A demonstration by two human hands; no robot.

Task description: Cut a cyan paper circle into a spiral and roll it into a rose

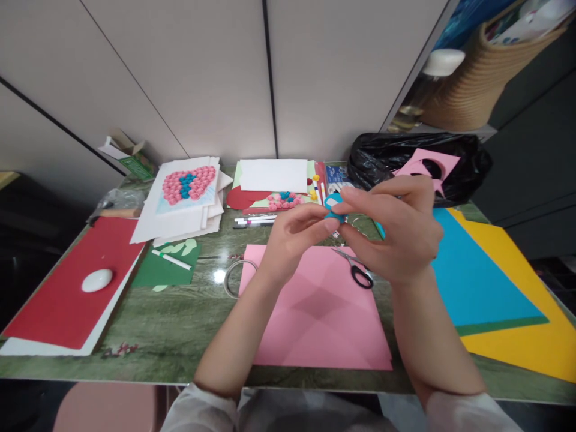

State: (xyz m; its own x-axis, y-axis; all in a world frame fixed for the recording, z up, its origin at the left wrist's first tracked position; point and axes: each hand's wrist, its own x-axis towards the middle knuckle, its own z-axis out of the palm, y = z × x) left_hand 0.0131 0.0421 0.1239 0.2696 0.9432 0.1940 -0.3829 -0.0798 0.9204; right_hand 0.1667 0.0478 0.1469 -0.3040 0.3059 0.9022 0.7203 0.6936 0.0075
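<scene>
Above the table, my left hand [294, 237] pinches a small curled blue paper piece [332, 201] between thumb and fingers. A whitish patch shows on the blue piece. My right hand [398, 228] is closed on the same piece from the other side, thumb and fingertips against it. Beneath the hands lies a pink paper sheet [315, 330]. Black-handled scissors [361, 277] rest on its upper right part, below my right hand. A roll of tape [227, 282] touches the sheet's left edge, near my left forearm.
At the back left, a picture with pink and blue paper rosettes [188, 183] tops a paper stack. Red paper [58, 288] with a white oval object [96, 280] lies left. Blue paper [481, 282] and yellow paper [531, 342] lie right, before a black plastic bag [373, 159].
</scene>
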